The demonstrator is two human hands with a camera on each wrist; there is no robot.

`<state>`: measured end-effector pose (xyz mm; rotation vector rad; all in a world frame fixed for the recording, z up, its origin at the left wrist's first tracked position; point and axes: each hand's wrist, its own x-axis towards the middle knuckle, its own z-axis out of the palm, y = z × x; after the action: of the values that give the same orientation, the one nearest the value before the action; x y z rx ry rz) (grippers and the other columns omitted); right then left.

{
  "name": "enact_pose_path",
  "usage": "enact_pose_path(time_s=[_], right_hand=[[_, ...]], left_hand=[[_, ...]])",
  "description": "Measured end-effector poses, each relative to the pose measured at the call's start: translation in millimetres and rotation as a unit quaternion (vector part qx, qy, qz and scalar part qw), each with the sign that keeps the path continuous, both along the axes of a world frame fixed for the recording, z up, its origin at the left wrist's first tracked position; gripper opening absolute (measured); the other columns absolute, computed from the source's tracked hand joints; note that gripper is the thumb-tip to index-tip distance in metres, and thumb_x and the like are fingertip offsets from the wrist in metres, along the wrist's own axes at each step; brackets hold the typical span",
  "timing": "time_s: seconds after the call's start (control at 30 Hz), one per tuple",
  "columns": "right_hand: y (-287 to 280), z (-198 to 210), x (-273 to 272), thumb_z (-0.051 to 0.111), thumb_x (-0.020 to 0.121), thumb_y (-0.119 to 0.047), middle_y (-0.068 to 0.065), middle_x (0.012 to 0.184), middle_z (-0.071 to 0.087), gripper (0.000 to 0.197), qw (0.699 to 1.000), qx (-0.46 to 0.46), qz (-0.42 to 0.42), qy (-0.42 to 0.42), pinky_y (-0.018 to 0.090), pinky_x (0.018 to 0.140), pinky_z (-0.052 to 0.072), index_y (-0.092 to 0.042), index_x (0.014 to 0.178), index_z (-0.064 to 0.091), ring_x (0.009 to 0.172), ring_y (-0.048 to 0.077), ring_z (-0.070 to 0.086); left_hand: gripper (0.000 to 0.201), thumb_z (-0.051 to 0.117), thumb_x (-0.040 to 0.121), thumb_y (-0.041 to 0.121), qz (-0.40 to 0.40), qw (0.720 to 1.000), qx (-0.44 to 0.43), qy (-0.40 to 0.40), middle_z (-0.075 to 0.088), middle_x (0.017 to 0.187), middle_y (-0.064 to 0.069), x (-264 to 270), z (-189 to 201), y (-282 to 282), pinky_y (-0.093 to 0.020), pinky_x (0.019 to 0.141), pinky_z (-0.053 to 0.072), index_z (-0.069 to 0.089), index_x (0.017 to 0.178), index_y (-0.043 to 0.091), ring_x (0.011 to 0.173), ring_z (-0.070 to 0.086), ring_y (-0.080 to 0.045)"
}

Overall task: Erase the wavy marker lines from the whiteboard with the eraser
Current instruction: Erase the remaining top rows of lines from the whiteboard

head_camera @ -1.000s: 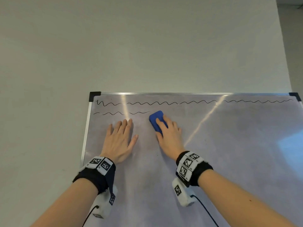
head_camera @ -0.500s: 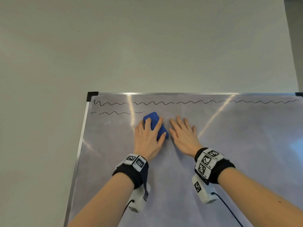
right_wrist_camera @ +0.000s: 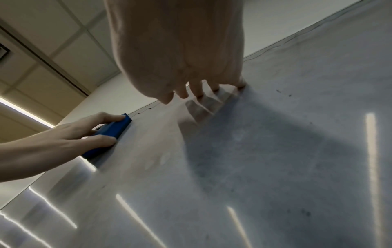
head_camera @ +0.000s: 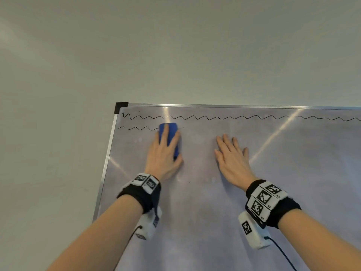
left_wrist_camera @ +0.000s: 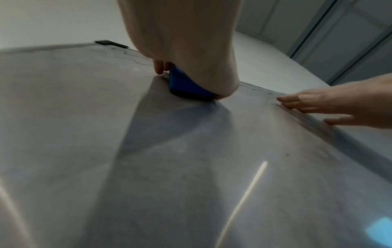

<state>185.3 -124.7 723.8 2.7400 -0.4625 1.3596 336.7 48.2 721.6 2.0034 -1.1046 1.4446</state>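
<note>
**Sliding the eraser left along the second wavy line**

Pressing down with straight fingers [head_camera: 167,133] laid along its back and the thumb against its right side, the left hand [head_camera: 163,155] holds the blue eraser [head_camera: 169,127] flat on the whiteboard [head_camera: 195,222]. Half a second ago the eraser sat further right on the short lower line [head_camera: 139,128]; it now covers that line's right end, and only a faint trace shows to its right. A second ago the right hand held the eraser. That right hand [head_camera: 231,160] now lies palm-down on the bare board well to the right, its fingers [head_camera: 224,141] straight and slightly spread, holding nothing.

The remaining lower squiggle runs from the eraser's left edge to just short of the metal frame [head_camera: 109,153] on the left. The long upper line [head_camera: 214,117] is intact just above the eraser, under the top rim, and runs off the right of the head view. Below both hands the board is bare and glossy, with streaks of glare.
</note>
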Motion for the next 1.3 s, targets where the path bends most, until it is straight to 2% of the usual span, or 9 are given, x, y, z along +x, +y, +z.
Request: enact_pose_path(time_s=[0.13, 0.23, 0.4, 0.63, 0.83, 0.97, 1.07, 1.2, 1.3], right_hand=[[1, -2, 2, 0.018, 0.101, -0.038, -0.003, 0.159, 0.001, 0.051, 1.000, -0.004, -0.006, 0.000, 0.055, 0.113, 0.005, -0.026, 0.150, 0.010, 0.145, 0.024, -0.002], [0, -2, 3, 0.019, 0.101, -0.038, -0.003, 0.159, 0.001, 0.051, 1.000, -0.006, -0.005, -0.002, 0.054, 0.113, 0.004, -0.027, 0.150, 0.010, 0.145, 0.023, -0.003], [-2, -2, 1, 0.020, 0.101, -0.038, -0.004, 0.159, 0.001, 0.051, 1.000, -0.008, 0.002, -0.006, 0.053, 0.113, 0.005, -0.027, 0.150, 0.009, 0.145, 0.022, -0.003], [1, -1, 0, 0.021, 0.101, -0.040, -0.003, 0.159, 0.001, 0.053, 1.000, -0.003, -0.002, 0.003, 0.054, 0.113, 0.004, -0.027, 0.150, 0.009, 0.145, 0.023, -0.003], [-2, 0, 0, 0.023, 0.100, -0.040, -0.003, 0.159, 0.003, 0.053, 1.000, -0.010, -0.007, 0.002, 0.054, 0.112, 0.008, -0.027, 0.150, 0.011, 0.145, 0.024, 0.000], [-3, 1, -1, 0.022, 0.100, -0.041, -0.003, 0.159, 0.002, 0.053, 1.000, -0.015, -0.014, 0.009, 0.053, 0.112, 0.009, -0.027, 0.150, 0.011, 0.145, 0.023, -0.001], [-2, -1, 0, 0.023, 0.100, -0.041, -0.002, 0.159, 0.003, 0.053, 1.000, -0.020, -0.017, 0.009, 0.053, 0.111, 0.010, -0.026, 0.150, 0.012, 0.145, 0.024, -0.001], [1, 1, 0, 0.020, 0.099, -0.044, -0.001, 0.158, 0.004, 0.053, 0.999, -0.021, -0.031, 0.012, 0.053, 0.111, 0.011, -0.027, 0.149, 0.012, 0.144, 0.026, 0.001], [15, 0, 4, 0.017, 0.099, -0.045, 0.001, 0.158, 0.007, 0.054, 0.999, -0.012, -0.033, -0.001, 0.054, 0.111, 0.011, -0.027, 0.149, 0.013, 0.144, 0.026, 0.002]], left_hand=[[0.066, 0.045, 0.086, 0.029, -0.008, 0.997, -0.079, 0.022, 0.030, 0.152, -0.024, 3, 1, 4, -0.056, 0.104, 0.039, 0.035, 0.147, 0.007, 0.134, 0.028, -0.050], [0.064, 0.048, 0.080, 0.019, -0.017, 0.995, -0.073, -0.069, 0.046, 0.140, -0.030, -17, 7, -30, -0.061, 0.102, 0.040, 0.044, 0.136, -0.011, 0.132, 0.033, -0.045], [0.066, 0.037, 0.086, 0.026, -0.027, 0.993, 0.013, -0.110, 0.035, 0.150, -0.025, -19, 3, -50, -0.052, 0.115, 0.027, 0.036, 0.146, -0.002, 0.138, 0.027, -0.046], [0.061, 0.038, 0.080, 0.018, 0.027, 0.992, -0.084, -0.087, 0.050, 0.135, -0.029, 6, 10, -15, -0.063, 0.101, 0.040, 0.048, 0.133, -0.012, 0.130, 0.035, -0.046], [0.064, 0.037, 0.089, 0.023, -0.030, 0.995, -0.009, -0.090, 0.033, 0.151, -0.025, -14, 0, -52, -0.052, 0.111, 0.034, 0.033, 0.147, -0.003, 0.141, 0.026, -0.047], [0.062, 0.036, 0.092, 0.027, -0.021, 0.992, 0.032, -0.119, 0.031, 0.154, -0.021, 9, -8, -18, -0.050, 0.112, 0.033, 0.031, 0.149, 0.002, 0.141, 0.026, -0.046], [0.061, 0.036, 0.091, 0.024, 0.002, 0.995, -0.042, -0.091, 0.035, 0.149, -0.025, 37, -9, 21, -0.052, 0.116, 0.024, 0.035, 0.146, -0.003, 0.137, 0.028, -0.047], [0.059, 0.047, 0.084, 0.013, 0.014, 0.992, -0.115, -0.052, 0.044, 0.139, -0.032, 33, -3, 24, -0.062, 0.105, 0.036, 0.041, 0.138, -0.011, 0.133, 0.027, -0.047], [0.060, 0.048, 0.084, 0.014, -0.007, 0.994, -0.077, -0.072, 0.044, 0.140, -0.033, 13, -3, 5, -0.060, 0.102, 0.040, 0.042, 0.138, -0.011, 0.134, 0.028, -0.049]])
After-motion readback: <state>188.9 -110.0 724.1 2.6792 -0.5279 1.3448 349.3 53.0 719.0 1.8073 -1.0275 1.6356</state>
